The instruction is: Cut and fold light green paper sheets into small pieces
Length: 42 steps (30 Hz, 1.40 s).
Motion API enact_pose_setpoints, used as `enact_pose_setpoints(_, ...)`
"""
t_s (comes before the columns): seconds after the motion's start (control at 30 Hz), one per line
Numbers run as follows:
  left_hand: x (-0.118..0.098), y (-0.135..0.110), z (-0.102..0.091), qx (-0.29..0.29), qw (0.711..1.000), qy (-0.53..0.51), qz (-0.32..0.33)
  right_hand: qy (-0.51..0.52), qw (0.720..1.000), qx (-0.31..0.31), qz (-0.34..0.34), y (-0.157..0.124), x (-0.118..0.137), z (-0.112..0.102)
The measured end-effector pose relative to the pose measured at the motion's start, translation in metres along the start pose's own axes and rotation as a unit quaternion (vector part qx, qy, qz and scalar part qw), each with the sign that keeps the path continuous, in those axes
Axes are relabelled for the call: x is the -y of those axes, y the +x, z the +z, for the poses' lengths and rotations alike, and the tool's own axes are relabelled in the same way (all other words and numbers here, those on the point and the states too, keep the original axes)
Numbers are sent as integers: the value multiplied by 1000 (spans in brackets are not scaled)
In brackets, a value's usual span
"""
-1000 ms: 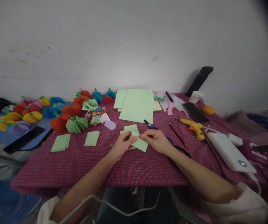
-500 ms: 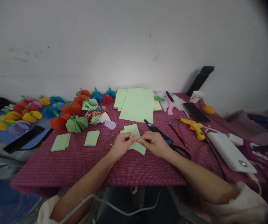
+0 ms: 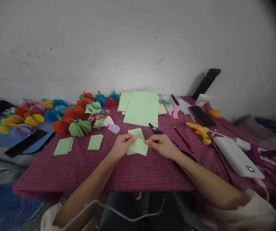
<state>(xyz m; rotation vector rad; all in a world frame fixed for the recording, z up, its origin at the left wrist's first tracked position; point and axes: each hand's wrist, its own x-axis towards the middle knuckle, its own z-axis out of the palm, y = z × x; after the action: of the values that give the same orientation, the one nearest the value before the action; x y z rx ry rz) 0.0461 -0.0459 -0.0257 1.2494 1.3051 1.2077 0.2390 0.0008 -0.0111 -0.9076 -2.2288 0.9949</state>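
Observation:
A small light-green paper piece point(image 3: 139, 147) is stretched between my two hands above the table. My left hand point(image 3: 123, 145) pinches its left edge between thumb and fingers. At its right corner, my right hand point(image 3: 160, 145) has thumb and fingertips closed on the paper. Another light-green paper point(image 3: 137, 132) shows just behind and beneath it, partly covered. To the left lie two small stacks of cut green paper, the nearer stack point(image 3: 95, 142) and the farther stack point(image 3: 63, 146). A black-and-blue tool point(image 3: 156, 130) lies partly hidden behind my right hand.
Large green sheets point(image 3: 141, 109) lie at the back. Finished paper pumpkins point(image 3: 80, 127) and scraps point(image 3: 99, 118) crowd the left. Rightward are a dark red pencil point(image 3: 183, 139), a yellow glue gun point(image 3: 199, 131), a black phone point(image 3: 202, 116), a white power bank point(image 3: 237, 157) and a paper cup point(image 3: 202, 99).
My hands have moved apart from nearly touching fingertips. The green paper now shows flat between them, its right corner in my right fingers.

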Motion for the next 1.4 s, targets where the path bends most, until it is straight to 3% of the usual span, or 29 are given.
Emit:
enact_pose_setpoints(0.17,2,3,-18,-65,997,-48,-1,28,999,-8,28,3,-7,-14)
enact_pose_setpoints(0.27,0,2,-18,-51,998,-47,12,58,997,-30,42,4,-5,-17)
enact_pose_setpoints(0.43,0,-1,-4,-37,998,-46,14,117,993,-9,27,2,8,-8)
enact_pose_setpoints(0.6,0,-4,4,1,999,-44,-4,95,995,-20,31,2,7,-1)
enact_pose_setpoints(0.73,-6,-6,3,2,1000,-11,20,75,996,-7,39,1,2,-2)
enact_pose_setpoints(0.97,-5,-10,4,162,974,151,40,55,996,58,27,-2,3,5)
enact_pose_setpoints(1.13,-3,-11,2,186,969,159,31,78,993,84,29,-3,3,5)
enact_pose_setpoints(1.23,-3,-10,-3,175,977,120,3,95,991,83,49,-1,0,-4)
enact_pose_setpoints(1.4,-1,-8,-7,93,994,38,-43,136,987,39,78,3,0,-16)
